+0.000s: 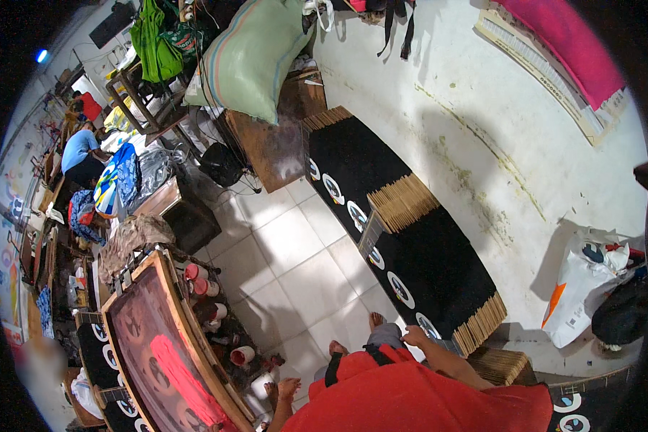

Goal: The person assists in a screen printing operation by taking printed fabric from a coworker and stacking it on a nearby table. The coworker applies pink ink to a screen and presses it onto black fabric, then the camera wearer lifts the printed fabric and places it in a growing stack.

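My left hand (288,389) hangs low beside the wooden-framed printing screen (167,295), its fingers loosely spread with nothing visible in them. A thick streak of pink-red ink (183,378) lies along the screen's mesh. My right hand (415,335) is at the near edge of a long strip of black cloth panels (439,259), beside a round white printed motif (426,326). Its fingers are curled, and whatever they may grip is hidden. The cloth lies over a row of stacked brown cardboard-like slats (403,203).
Ink-stained tubs (242,355) line the screen's side. White floor tiles (281,245) lie between screen and cloth. A stuffed pale green sack (255,57) stands on a brown cabinet (270,144). A white bag (579,288) leans at the right wall. A person in blue (79,150) bends far left.
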Tool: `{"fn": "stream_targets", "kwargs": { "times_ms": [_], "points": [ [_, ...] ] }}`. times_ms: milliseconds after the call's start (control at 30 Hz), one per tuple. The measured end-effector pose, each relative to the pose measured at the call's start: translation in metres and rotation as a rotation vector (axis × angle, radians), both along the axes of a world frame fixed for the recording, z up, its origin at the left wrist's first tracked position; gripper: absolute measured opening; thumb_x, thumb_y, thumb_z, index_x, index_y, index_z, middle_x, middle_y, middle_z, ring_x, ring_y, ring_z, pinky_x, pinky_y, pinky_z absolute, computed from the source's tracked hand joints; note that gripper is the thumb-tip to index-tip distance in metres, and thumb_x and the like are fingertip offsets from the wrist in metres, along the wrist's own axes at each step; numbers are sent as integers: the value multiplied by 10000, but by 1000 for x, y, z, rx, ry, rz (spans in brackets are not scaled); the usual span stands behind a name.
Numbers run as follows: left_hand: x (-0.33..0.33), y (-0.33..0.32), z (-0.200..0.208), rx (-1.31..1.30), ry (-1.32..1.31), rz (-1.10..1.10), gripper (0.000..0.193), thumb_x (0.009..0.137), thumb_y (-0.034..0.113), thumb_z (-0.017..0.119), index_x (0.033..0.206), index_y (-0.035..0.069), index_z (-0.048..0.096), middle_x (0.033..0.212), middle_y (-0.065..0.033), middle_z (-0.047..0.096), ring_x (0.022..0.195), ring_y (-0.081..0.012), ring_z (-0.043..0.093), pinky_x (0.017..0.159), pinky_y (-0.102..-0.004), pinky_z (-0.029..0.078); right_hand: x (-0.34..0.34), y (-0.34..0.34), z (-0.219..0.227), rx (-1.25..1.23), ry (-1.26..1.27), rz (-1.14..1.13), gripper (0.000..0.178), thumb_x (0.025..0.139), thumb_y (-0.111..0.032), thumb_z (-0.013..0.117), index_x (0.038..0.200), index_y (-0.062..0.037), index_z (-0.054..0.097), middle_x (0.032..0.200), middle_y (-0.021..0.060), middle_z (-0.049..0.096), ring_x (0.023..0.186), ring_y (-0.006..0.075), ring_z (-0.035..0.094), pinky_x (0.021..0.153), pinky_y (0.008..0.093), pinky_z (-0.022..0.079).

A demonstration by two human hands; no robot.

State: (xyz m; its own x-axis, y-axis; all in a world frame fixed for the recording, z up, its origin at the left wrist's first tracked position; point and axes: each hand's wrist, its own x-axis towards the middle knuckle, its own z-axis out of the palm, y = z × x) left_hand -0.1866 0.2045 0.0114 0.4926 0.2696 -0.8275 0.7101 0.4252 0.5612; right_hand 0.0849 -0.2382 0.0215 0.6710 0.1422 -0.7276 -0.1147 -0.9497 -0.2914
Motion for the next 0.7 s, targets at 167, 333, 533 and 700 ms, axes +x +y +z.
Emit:
{"fn": "stream_targets", "kwargs": {
  "times_ms": [167, 333, 533, 700],
  "points": [
    [29, 3, -6, 238, 118, -270, 652, 775, 538, 360, 1039, -22, 564, 890, -154, 620, 749, -237, 604, 555, -316, 475, 35, -6, -1, -26, 37, 45, 584, 645, -327, 709, 1114, -9, 568, 1117, 200, 567, 1065, 315, 531, 900, 366, 421],
    [63, -31, 27, -11, -106, 154, 217, 799, 174, 576, 879, -19, 634, 708, -68, 638, 573, -145, 590, 461, -253, 427, 107, -6, -15, -55, 89, 74, 523, 612, -344, 706, 1041, -56, 624, 1057, 164, 605, 991, 301, 576, 840, 363, 460],
    [136, -89, 54, 202, 200, 228, 201, 757, 149, 635, 873, -15, 622, 709, -77, 635, 566, -148, 592, 453, -245, 417, 211, 6, -18, 31, -58, 124, 409, 625, -278, 709, 967, -60, 652, 971, 152, 631, 926, 290, 601, 797, 355, 475],
    [140, -120, 33, 161, 197, 333, 207, 772, 173, 621, 899, 10, 631, 724, -68, 639, 604, -148, 598, 477, -262, 428, 283, 25, -24, 61, -48, 278, 353, 611, -262, 701, 888, -46, 662, 897, 167, 634, 865, 291, 610, 748, 372, 478]
  ]
}}
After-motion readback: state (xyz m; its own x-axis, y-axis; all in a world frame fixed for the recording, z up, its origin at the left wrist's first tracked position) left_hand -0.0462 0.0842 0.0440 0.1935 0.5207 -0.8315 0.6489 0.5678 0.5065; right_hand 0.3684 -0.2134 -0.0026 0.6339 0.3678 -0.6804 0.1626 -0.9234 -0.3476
